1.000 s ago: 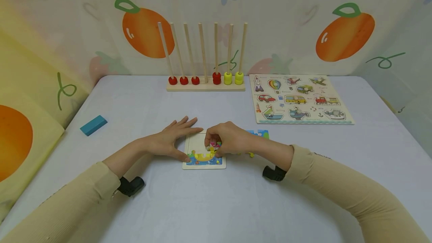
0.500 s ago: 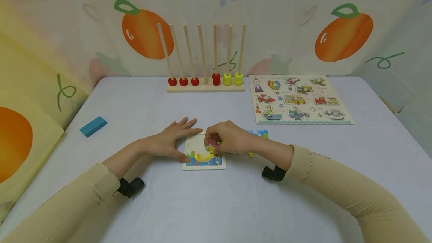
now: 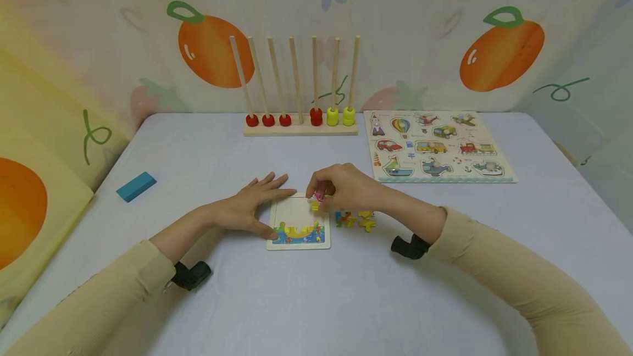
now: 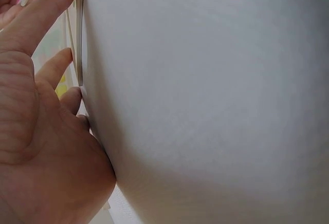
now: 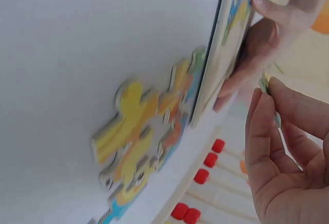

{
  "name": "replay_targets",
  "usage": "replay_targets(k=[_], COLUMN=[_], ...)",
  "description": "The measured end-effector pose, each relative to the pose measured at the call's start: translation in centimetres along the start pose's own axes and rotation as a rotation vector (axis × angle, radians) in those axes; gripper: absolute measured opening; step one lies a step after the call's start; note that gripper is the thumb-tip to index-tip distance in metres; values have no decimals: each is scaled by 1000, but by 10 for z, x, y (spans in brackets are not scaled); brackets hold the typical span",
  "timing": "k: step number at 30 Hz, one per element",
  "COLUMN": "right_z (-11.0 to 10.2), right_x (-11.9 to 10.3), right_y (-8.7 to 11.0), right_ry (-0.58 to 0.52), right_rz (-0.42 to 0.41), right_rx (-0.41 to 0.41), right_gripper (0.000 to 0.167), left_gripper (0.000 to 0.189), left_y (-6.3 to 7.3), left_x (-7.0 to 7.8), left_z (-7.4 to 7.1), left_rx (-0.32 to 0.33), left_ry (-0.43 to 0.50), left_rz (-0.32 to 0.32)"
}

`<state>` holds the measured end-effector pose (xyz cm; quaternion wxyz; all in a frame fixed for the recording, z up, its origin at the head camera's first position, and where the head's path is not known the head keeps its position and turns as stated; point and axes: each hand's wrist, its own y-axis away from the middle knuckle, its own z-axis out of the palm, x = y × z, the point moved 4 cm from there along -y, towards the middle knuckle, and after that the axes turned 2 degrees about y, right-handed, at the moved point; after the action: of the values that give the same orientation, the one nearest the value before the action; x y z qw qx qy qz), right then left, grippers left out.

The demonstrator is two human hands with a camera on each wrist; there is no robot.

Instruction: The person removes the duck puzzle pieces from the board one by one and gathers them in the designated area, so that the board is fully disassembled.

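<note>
A small wooden jigsaw tray (image 3: 296, 210) lies on the table, its lower strip filled with blue and yellow pieces (image 3: 299, 234). My left hand (image 3: 244, 207) spreads over the tray's left side, thumb on the lower-left corner and fingers along the top edge. Between thumb and fingertips, my right hand (image 3: 348, 188) pinches a pink, yellow and white jigsaw piece (image 3: 315, 204) above the tray's upper right. The right wrist view shows this piece (image 5: 264, 84) edge-on, apart from the tray. Loose jigsaw pieces (image 3: 367, 223) lie right of the tray, partly hidden behind the right hand.
A wooden peg counter (image 3: 300, 131) with red and yellow beads stands at the back. To its right lies a vehicle puzzle board (image 3: 440, 150). A blue block (image 3: 136, 186) is at the far left. A fruit-print cloth (image 3: 395, 26) hangs behind the table.
My right hand has moved up and right, carrying the pinched jigsaw piece away from the filled strip. More loose pieces show beneath it. The left hand stays in place.
</note>
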<state>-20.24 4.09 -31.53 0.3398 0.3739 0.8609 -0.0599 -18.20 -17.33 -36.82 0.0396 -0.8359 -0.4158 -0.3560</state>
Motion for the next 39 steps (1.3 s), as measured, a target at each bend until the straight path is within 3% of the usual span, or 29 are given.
replay_targets(k=[19, 39], right_z=[-29, -34], right_x=[26, 64], right_y=[27, 66], right_ry=[-22, -52], right_rz=[38, 150], right_rx=[59, 40], right_gripper=[19, 21], left_gripper=[90, 90], left_y=[0, 0], left_x=[-2, -1], left_z=[2, 2], left_rx=[9, 14], left_ry=[-2, -7], left_rz=[-10, -6])
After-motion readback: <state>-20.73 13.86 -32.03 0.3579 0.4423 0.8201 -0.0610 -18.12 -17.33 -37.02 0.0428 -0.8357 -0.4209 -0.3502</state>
